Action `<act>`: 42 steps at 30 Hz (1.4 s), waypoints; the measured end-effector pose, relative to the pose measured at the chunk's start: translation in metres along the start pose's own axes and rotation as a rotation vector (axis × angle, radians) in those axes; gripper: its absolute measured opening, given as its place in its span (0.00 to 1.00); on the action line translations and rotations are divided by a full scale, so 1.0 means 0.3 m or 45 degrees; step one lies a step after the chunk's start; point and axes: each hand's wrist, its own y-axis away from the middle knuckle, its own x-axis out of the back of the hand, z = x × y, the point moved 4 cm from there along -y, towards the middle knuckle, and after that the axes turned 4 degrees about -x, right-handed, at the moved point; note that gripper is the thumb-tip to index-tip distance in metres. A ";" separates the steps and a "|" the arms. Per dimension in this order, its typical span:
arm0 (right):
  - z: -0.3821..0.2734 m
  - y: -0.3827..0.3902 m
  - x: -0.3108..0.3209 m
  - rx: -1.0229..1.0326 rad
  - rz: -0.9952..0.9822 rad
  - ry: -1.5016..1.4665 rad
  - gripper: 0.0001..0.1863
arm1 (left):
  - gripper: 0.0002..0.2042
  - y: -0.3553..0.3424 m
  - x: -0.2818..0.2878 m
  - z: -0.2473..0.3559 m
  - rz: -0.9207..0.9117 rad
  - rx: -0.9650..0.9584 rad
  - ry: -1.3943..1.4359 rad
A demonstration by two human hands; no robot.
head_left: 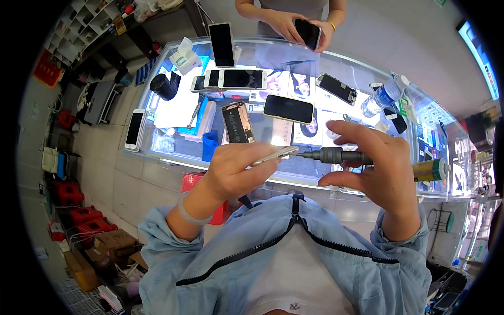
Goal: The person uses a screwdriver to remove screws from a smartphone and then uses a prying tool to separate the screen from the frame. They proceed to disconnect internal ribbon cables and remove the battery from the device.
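My left hand (239, 170) is closed around a slim silvery piece (282, 153) with a dotted or ridged edge. Most of that piece is hidden by the fingers, so its kind cannot be made out. My right hand (375, 163) holds a dark grey screwdriver (331, 155) with a knurled grip, its rear end running into the palm. The thumb and forefinger are spread around the handle. Its thin tip meets the right end of the silvery piece, or nearly so. Just beyond my left hand lies an opened phone (238, 123) with its battery showing.
A glass display counter (176, 149) spans the front. On it lie a yellow-edged phone (288, 109), several other phones, a detached phone screen (337, 88), a water bottle (385, 96), a black cup (164, 86) and a tissue box (185, 62). Across it, a person holds a phone (308, 34).
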 end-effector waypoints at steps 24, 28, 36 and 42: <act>0.163 0.075 -0.039 -0.217 0.262 -1.018 0.17 | 0.14 0.016 -0.002 -0.004 0.077 0.052 0.021; 0.197 0.086 -0.188 -0.368 0.175 -1.568 0.16 | 0.14 0.016 -0.009 -0.002 0.126 0.081 0.014; 0.091 0.016 -0.203 -0.170 0.151 -0.804 0.08 | 0.15 0.027 -0.031 -0.040 0.116 0.226 0.237; 0.059 -0.017 -0.214 -0.012 0.138 -0.474 0.09 | 0.14 0.024 -0.029 -0.040 0.077 0.188 0.209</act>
